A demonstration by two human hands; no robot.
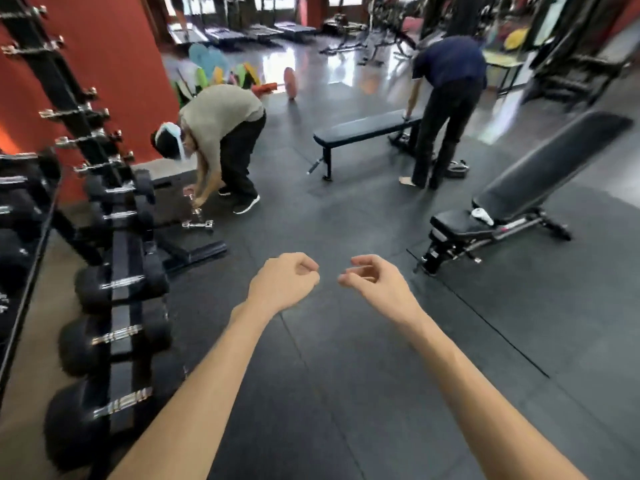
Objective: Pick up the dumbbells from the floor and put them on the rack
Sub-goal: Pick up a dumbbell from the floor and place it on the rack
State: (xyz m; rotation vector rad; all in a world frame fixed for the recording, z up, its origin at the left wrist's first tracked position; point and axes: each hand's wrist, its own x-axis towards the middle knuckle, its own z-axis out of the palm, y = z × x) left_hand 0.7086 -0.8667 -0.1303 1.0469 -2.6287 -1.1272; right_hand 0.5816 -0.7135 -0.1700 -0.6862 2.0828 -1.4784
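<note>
My left hand [284,282] and my right hand [370,277] hover side by side over the black rubber floor, fingers loosely curled, holding nothing. A black dumbbell rack [121,271] runs along the left, carrying several black dumbbells with chrome handles such as the dumbbell [121,284]. Small chrome dumbbells [198,224] lie on the floor past the rack's far end, well ahead of my hands. A person in a beige top [221,119] bends over them with hands near the floor.
An adjustable bench [519,209] stands at the right. A flat bench [367,128] stands ahead, with a person in a dark top [446,98] bent beside it. A red pillar [114,64] rises behind the rack. Coloured plates [221,74] lie farther back.
</note>
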